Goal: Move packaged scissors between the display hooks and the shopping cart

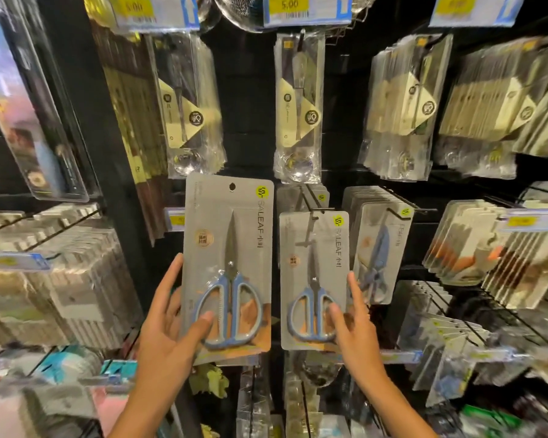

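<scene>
My left hand (168,327) grips a grey card pack of blue-handled scissors (228,254) by its lower left corner, thumb on the front, and holds it upright and free of any hook. My right hand (353,324) pinches the lower right edge of a second, smaller-looking scissors pack (314,273), which hangs on a display hook (312,202) at the front of a row of like packs. The two packs are side by side, a small gap between them. No shopping cart is in view.
A further hook of scissors packs (378,245) hangs just right of my right hand. Above hang packaged spoons and cutlery (299,105) under price tags (307,9). Stacked packs fill the shelves at left (54,279) and right (487,248).
</scene>
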Motion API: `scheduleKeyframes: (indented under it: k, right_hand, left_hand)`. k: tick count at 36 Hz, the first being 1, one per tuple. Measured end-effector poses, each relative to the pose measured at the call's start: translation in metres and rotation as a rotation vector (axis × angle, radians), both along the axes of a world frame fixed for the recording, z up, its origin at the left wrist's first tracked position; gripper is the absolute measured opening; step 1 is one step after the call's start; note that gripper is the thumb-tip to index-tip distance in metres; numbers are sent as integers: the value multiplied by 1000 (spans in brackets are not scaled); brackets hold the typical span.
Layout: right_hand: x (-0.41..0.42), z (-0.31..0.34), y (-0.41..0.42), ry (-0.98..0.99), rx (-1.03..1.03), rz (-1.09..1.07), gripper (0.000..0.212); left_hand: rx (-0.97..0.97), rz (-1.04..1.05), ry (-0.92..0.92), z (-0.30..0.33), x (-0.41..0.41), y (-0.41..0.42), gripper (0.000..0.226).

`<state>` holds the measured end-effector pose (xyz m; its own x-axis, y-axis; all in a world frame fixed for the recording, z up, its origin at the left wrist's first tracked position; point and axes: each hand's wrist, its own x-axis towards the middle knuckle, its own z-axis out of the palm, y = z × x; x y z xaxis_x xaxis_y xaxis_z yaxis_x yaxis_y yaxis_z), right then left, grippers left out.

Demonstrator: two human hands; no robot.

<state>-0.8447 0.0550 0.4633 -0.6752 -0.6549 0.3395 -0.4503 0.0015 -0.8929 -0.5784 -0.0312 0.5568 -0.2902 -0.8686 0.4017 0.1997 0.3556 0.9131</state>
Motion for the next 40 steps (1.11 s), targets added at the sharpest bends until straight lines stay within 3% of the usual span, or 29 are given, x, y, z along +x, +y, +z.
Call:
scheduleKeyframes:
  k: [16,23,28,32,35,40]
  right_hand:
    - [-44,-6,-89,212,134,-22,71]
    - [-70,-10,-116,276,288,-38,107]
    - [-68,-8,-112,227,253,-6,86]
    - [-56,-14,-99,353,212,-75,95]
    - [-40,-13,-85,438,117,48,92]
    - [11,26,-62,118,-27,351,65]
  left_hand:
    - [-50,-15,8,6,7,-26,86]
    - [-85,-20,12,7,6,-31,86]
    - [-100,-23,16,10,5,-31,86]
    - [-117,-22,14,7,7,-32,86]
    - [-136,-20,19,8,7,-32,85]
    - [-152,-28,-8,4,6,-34,85]
